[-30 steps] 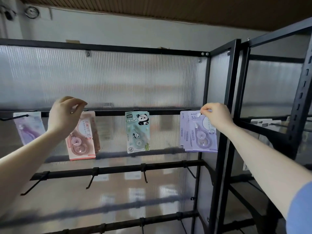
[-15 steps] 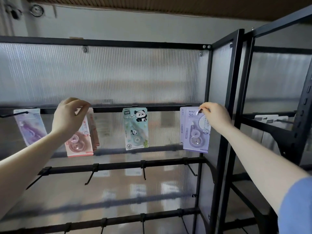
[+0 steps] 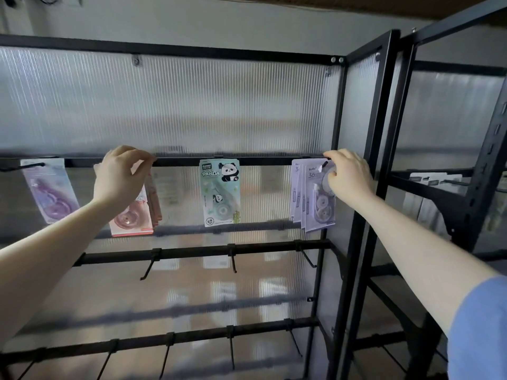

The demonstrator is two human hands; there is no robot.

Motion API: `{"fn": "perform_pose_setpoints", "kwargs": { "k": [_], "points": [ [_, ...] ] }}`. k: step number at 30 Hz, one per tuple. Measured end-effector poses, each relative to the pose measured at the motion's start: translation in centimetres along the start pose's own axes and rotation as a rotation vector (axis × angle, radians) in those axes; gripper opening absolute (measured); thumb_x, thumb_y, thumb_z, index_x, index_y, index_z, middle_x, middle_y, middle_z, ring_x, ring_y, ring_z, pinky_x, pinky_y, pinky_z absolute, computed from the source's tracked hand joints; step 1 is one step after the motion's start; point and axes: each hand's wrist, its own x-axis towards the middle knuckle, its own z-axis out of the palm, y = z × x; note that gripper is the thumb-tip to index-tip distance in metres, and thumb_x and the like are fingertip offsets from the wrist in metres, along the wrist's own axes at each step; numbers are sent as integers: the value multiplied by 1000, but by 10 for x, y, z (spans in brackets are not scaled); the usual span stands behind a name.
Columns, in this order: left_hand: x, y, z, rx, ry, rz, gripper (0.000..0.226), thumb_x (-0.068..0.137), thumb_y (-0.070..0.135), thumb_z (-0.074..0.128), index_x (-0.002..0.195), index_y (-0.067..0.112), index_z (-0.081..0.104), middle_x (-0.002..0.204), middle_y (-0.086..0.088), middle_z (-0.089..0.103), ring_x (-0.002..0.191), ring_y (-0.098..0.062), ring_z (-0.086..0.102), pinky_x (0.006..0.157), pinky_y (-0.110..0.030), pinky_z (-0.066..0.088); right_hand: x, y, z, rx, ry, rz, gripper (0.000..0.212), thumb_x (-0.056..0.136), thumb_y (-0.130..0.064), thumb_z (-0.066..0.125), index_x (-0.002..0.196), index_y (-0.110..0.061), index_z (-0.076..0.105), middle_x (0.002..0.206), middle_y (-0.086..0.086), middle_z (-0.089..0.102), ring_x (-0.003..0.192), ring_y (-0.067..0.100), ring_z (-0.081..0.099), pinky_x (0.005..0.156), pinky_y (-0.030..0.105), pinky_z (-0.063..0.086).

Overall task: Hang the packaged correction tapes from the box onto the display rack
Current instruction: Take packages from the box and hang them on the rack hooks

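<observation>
The pink packaged correction tapes hang in a small bunch from the top rail of the black display rack, and the left hand reaches up in front of them with fingers curled, pinching the top of the pack right at the rail. Further along the same rail, the lilac packs hang fanned out near the rack's right corner post; the right hand pinches the top of the front one, its fingertips just below the rail. Between the two bunches hangs a single green panda pack, touched by neither hand. A purple pack hangs tilted at the far left. Below run two more rails carrying bare black hooks, all backed by ribbed translucent panels.
</observation>
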Motion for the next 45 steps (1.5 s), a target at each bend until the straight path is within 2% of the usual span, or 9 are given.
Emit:
{"fn": "perform_pose_setpoints", "kwargs": {
  "k": [4,12,18,22,32,35,38,41,45],
  "points": [
    [-9,0,-3,62,-51,4,20,92,18,56,106,11,68,113,-12,60,107,-33,49,89,-42,37,-10,-9,0,-34,-2,-14,47,82,-1,46,128,-11,52,130,8,51,123,28,41,104,38,27],
    [-27,-9,-20,113,-154,22,27,89,19,60,115,9,64,126,-11,57,119,-33,43,95,-43,36,-27,-37,5,-99,-22,15,43,87,-11,52,129,-8,51,139,13,42,129,31,36,106,41,25],
    [-65,-23,-30,153,-245,86,32,86,15,64,117,7,62,125,-11,58,116,-33,49,96,-45,40,-52,-80,27,-50,-88,9,40,87,-13,52,127,-12,54,127,11,52,118,32,44,100,40,31],
    [-101,-40,-30,208,-324,125,34,82,17,68,115,9,63,122,-10,61,112,-34,53,92,-47,44,-78,-112,50,-38,-184,-29,40,90,-17,52,130,-13,51,134,11,47,123,31,41,104,40,30],
    [-203,-95,-11,267,-512,-79,45,89,30,60,130,14,51,137,-7,47,127,-26,41,105,-42,34,-162,-160,133,-6,-422,-26,39,92,-22,51,130,-11,49,133,11,46,123,30,41,102,41,31],
    [-238,-111,-1,272,-578,-136,45,90,30,58,131,14,50,137,-7,47,127,-26,40,106,-41,33,-196,-167,158,-1,-513,3,41,93,-23,51,133,-15,45,146,11,32,124,33,43,102,42,34],
    [-274,-125,12,270,-655,-169,44,89,29,60,128,10,51,134,-10,49,123,-29,43,102,-43,35,-223,-171,176,25,-470,69,44,91,-20,55,134,-17,44,154,13,12,122,37,45,95,44,46],
    [-311,-135,23,255,-725,-232,45,88,28,61,128,8,52,134,-11,49,124,-30,42,102,-44,35,-249,-172,194,31,-477,87,49,92,-15,53,138,-15,40,154,17,14,134,36,31,106,44,34],
    [-360,-145,41,248,-804,-258,45,86,26,63,126,9,53,134,-11,50,123,-31,44,100,-43,37,-300,-167,229,15,-626,70,49,93,-18,51,140,-14,37,152,14,22,135,32,30,107,42,32]
  ]
}}
